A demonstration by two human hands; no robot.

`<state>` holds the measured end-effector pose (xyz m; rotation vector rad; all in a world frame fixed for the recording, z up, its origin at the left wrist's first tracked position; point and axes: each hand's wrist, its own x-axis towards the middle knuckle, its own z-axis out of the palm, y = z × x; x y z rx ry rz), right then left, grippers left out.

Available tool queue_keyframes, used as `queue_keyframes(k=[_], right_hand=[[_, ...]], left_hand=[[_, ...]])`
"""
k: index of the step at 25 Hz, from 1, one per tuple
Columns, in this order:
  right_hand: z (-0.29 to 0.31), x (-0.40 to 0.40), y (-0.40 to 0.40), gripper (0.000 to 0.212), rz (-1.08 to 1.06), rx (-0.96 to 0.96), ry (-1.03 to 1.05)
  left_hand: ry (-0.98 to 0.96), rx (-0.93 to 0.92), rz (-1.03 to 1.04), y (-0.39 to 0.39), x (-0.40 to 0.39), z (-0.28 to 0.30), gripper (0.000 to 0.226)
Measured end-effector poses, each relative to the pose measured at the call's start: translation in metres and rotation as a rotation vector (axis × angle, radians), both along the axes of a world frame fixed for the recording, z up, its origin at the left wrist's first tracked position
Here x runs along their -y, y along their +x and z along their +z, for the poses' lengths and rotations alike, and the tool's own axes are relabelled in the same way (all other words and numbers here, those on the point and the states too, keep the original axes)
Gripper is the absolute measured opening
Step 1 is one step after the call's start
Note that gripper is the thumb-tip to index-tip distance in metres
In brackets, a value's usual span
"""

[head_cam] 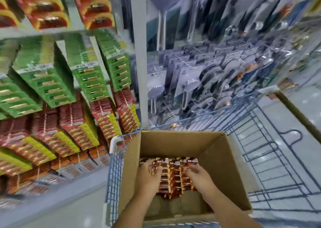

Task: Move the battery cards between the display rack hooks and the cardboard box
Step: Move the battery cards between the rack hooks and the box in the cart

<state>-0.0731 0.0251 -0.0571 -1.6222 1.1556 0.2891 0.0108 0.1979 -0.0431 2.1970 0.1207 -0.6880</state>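
Cardboard box (218, 160) near you holds many battery cards (175, 177), your left hand (151, 175) and right hand (196, 174) gripping the stack, with none yet lifted toward the rack hooks (57, 81).

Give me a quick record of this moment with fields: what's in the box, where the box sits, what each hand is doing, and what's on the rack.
box contents: red battery cards stacked in the cardboard box
box location: inside a blue wire cart
left hand: on the left side of the stack, grip blurred
right hand: on the right side of the stack, grip blurred
rack: green card packs hang above red and yellow card packs
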Motion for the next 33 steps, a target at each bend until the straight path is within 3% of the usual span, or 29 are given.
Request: queue_keyframes(k=[6, 10, 14, 17, 20, 22, 24, 26, 29, 31, 33], right_hand=[[-0.104, 0.038, 0.037, 0.057, 0.199, -0.208, 0.060], [-0.173, 0.043, 0.050, 0.068, 0.276, -0.235, 0.128], [-0.238, 0.039, 0.063, 0.078, 0.258, -0.245, 0.164], [-0.267, 0.028, 0.073, 0.101, 0.222, -0.295, 0.045], [-0.302, 0.035, 0.079, 0.088, 0.153, -0.333, 0.009], [-0.301, 0.040, 0.082, 0.086, 0.029, -0.319, 0.114], [-0.298, 0.047, 0.082, 0.061, -0.061, -0.238, 0.186], [-0.277, 0.056, 0.080, 0.038, -0.064, -0.171, 0.240], [-0.231, 0.066, 0.074, 0.023, -0.029, -0.084, 0.320], [-0.192, 0.069, 0.066, 0.022, -0.045, -0.048, 0.340], [-0.149, 0.069, 0.055, 0.027, -0.037, 0.007, 0.343]], left_hand=[[0.126, -0.180, 0.123, 0.012, 0.046, -0.087, 0.046], [0.195, -0.266, 0.152, 0.025, 0.069, -0.136, 0.052], [0.278, -0.279, 0.089, 0.036, 0.084, -0.200, 0.063], [0.346, -0.230, 0.078, 0.040, 0.095, -0.238, 0.068], [0.384, -0.219, 0.088, 0.046, 0.107, -0.241, 0.054], [0.410, -0.196, 0.016, 0.052, 0.107, -0.249, 0.046], [0.392, -0.202, 0.060, 0.050, 0.103, -0.259, 0.048], [0.283, -0.256, 0.146, 0.049, 0.099, -0.253, 0.061], [0.136, -0.315, 0.199, 0.044, 0.084, -0.228, 0.064], [-0.003, -0.351, 0.259, 0.039, 0.073, -0.195, 0.053], [-0.112, -0.360, 0.291, 0.033, 0.061, -0.154, 0.029]])
